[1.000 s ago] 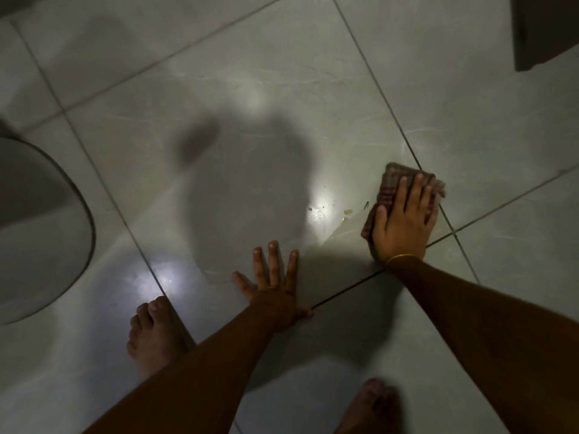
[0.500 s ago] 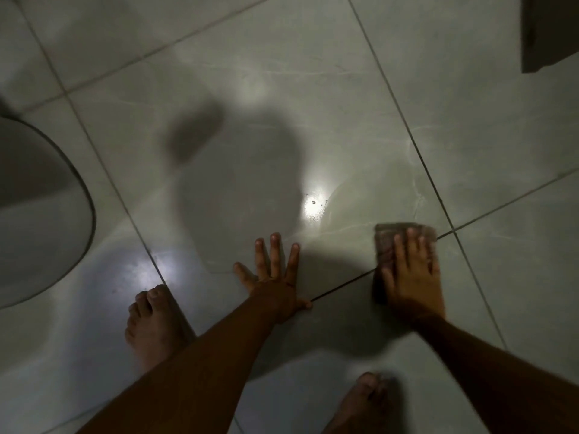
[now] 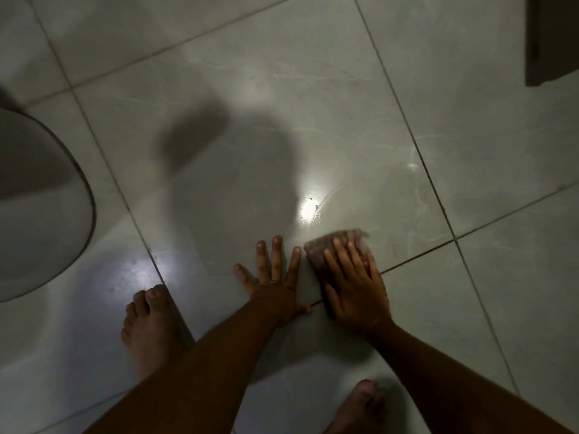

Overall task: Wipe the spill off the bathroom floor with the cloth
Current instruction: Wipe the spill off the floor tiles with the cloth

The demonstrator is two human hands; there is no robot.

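Floor: pale glossy tiles with dark grout lines; a wet sheen arcs across the centre tile, from about 3 o'clock of the bright glare down toward the hands.
Bowl: large rounded fixture at 9 o'clock, well apart from the wiping.
Feet: one bare foot at 7 o'clock, the other at 5 o'clock, both near the work; best kept planted and off the wet patch.
Left hand: spread flat on the tile just below centre, fingers splayed, holding nothing; it looks to be a brace.
Right hand: flat and palm-down on the cloth, fingers extended and close together, just beside the left hand at its 3 o'clock.
Cloth: brownish, bunched under the right fingers, its far edge blurred; it sits at the near end of the wet arc, by a grout line.
Spill: small dark specks and a thin film by the glare, at 12 o'clock of the cloth, near but not touching.
Step in hand: probably mid-stroke.
Doing it well: keep even palm pressure, push the cloth toward 12 o'clock through the specks, overlap each pass, and work the grout line, where liquid would likely collect.
Risk: a slip on the glossy wet tile if weight shifts onto the bracing hand.
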